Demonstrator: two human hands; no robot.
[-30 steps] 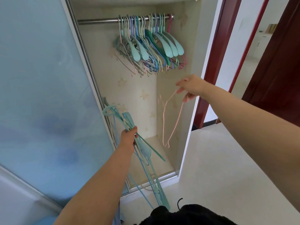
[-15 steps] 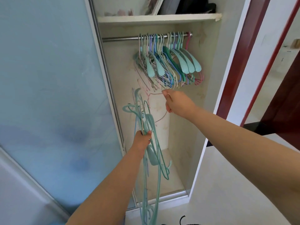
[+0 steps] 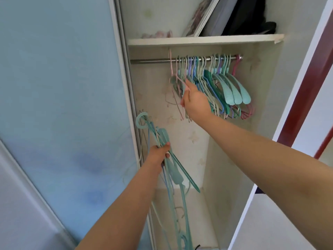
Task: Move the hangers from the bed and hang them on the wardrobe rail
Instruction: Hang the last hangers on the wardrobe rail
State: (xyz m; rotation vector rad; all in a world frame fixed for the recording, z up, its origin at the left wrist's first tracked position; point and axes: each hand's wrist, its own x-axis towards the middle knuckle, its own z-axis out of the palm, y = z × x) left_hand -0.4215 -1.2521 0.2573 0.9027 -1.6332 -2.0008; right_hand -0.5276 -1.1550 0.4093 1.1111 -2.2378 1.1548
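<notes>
Right hand [image 3: 195, 103] is raised inside the open wardrobe, fingers pinching the shoulder of a thin pink wire hanger [image 3: 171, 69]. That hanger's hook sits over the steel rail [image 3: 151, 61] at the left end of the hung row, at 12 o'clock from the hand. Hook reads as on the rail; blur makes full seating hard to confirm.

Hung hangers [image 3: 216, 82] crowd the right half of the rail: mint, teal, blue, lilac and white hooks packed touching, with one red-pink hanger at the far right end. Three wide mint shoulders fan out at 3 o'clock from the right hand.

Left hand [image 3: 159, 153] is lower, at 7 o'clock from the right hand, clenched around a bundle of hangers [image 3: 173, 170], mostly mint and teal with some blue. Their hooks stick up at 11 o'clock from the fist; the long bodies hang down toward the wardrobe floor.

Sliding door [image 3: 63, 105], frosted blue, fills the left. Shelf [image 3: 198, 40] above the rail holds a leaning picture frame [image 3: 200, 17] and dark fabric [image 3: 252, 17].
</notes>
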